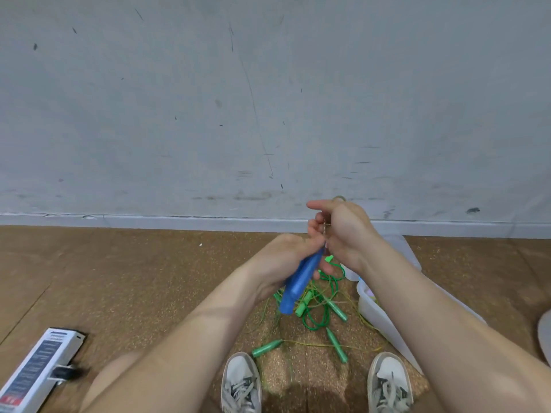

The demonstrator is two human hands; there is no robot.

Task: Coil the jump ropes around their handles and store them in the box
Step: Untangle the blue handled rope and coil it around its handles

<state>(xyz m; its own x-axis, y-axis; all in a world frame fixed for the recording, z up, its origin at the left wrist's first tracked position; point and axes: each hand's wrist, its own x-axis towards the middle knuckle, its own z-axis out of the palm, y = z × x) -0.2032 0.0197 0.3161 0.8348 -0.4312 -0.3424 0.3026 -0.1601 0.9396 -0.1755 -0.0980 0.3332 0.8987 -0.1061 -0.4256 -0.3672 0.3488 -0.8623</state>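
We count one blue handle bundle (299,283), one or two handles, can't tell, gripped in the left hand (283,257). The right hand (346,231), touching the left, pinches the thin cord (325,227) at the bundle's top. Green ropes (316,320) lie tangled on the floor (149,278), and we count at least four green handles (267,348). One white box (376,315) sits right of them, partly behind the forearm. Two shoes (241,383) are nearest us.

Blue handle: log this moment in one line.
left hand: grips blue handle | right hand: pinches rope | green ropes: loose on floor | box: at right
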